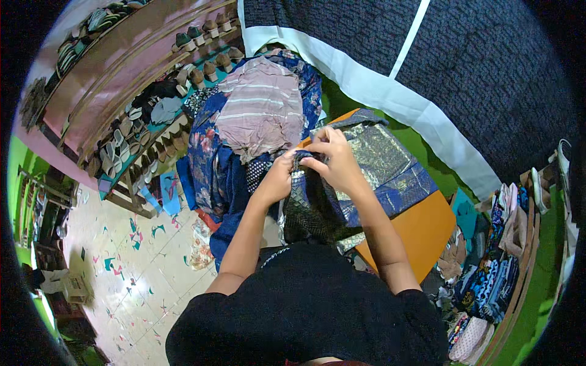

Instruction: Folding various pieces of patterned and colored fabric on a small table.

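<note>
In front of my chest, my left hand [282,177] and my right hand [337,160] come close together. Their fingers are closed on the edge of a dark patterned cloth [308,210] that hangs down toward my lap. Right thumb and fingers pinch a bunched part of this edge; whether anything small is between the fingertips, I cannot make out. Under and beyond my right forearm, a blue cloth with a gold print [387,161] lies spread on an orange board [421,235]. I cannot tell whether it joins the cloth in my hands.
Left of my hands is a heap of clothes with a striped mauve garment [262,110] over blue floral cloth [207,143]. Shoe racks [131,183] line the left wall. Scraps litter the tiled floor [131,293]. Folded clothes [491,283] fill a shelf at right; a dark curtain [476,79] hangs behind.
</note>
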Tool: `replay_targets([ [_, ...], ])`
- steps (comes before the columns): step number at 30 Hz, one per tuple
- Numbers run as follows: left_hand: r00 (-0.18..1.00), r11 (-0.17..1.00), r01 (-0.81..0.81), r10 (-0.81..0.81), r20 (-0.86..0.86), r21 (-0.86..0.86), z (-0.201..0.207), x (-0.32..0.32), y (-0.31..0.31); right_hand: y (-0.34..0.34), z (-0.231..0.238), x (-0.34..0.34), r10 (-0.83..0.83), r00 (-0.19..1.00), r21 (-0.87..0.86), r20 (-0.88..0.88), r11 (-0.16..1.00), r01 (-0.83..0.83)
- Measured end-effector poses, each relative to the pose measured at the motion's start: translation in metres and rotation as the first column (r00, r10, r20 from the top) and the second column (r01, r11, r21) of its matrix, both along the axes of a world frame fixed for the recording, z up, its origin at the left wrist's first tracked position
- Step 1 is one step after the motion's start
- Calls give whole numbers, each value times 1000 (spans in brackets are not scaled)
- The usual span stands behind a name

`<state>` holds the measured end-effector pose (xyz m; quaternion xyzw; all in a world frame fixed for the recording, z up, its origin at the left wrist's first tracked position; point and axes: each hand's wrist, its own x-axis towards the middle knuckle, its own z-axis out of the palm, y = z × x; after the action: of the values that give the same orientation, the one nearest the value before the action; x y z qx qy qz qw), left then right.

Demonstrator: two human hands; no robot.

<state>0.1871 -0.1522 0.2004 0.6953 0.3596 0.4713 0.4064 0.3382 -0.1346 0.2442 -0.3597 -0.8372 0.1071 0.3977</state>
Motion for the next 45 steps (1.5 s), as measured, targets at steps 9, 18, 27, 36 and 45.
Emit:
replay_targets([
  [9, 997, 982, 23, -8, 78, -186, -58, 2, -29, 35, -19, 25, -97, 950, -125, -297, 990, 62],
  [18, 659, 859, -511, 360, -660, -41, -124, 47, -63, 60, -7, 46, -334, 796, -40, -504, 930, 365],
  [27, 692, 734, -653, 479, -540, -187, -220, -32, -23, 70, -29, 138, -538, 672, -127, -508, 819, 560],
  [36, 753, 857, -478, 513, -413, 194, -99, -61, 82, 85, -59, 270, -688, 632, -308, -358, 726, 616],
  [45, 558, 967, -122, 254, -790, 225, -59, -21, 176, 80, -46, 363, -759, 429, -542, -490, 651, 532],
])
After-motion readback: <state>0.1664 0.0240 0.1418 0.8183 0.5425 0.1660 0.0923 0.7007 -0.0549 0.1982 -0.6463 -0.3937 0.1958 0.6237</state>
